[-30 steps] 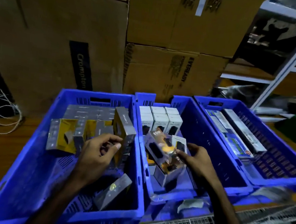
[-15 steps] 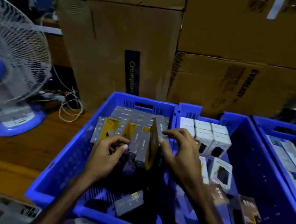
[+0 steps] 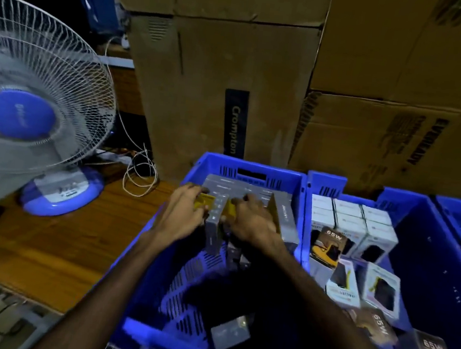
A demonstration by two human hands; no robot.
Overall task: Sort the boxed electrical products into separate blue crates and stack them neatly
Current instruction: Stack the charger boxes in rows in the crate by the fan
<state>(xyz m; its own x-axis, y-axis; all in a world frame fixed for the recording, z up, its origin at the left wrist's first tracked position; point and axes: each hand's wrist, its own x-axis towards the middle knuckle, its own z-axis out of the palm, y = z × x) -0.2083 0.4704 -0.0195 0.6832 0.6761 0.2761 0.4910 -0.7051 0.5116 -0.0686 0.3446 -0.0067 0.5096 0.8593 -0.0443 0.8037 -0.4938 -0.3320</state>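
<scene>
At the far left a white table fan (image 3: 39, 114) with a blue hub stands on the wooden table (image 3: 45, 246), with a loose coil of white cable (image 3: 141, 176) beside its base. Behind everything rise stacked cardboard cartons (image 3: 218, 87).

Next comes the left blue crate (image 3: 252, 168). Both my hands are deep in it, at a row of grey and yellow boxes (image 3: 238, 192) standing along its far wall. My left hand (image 3: 182, 214) curls round a yellow-faced box; my right hand (image 3: 252, 222) curls over the boxes beside it. Between them one grey box (image 3: 213, 229) stands upright. A single grey box (image 3: 231, 335) lies loose on the crate floor near me.

Further right, the middle crate (image 3: 328, 181) holds tidy white boxes (image 3: 350, 218) at the back and tumbled charger boxes (image 3: 354, 281) in front.

The risk, as I judge it: the upright boxes are barely supported, so squeezing them unevenly could topple the row like dominoes.

Half a second ago my hands sat lower and further apart; now both have moved up to the row and closed in.
</scene>
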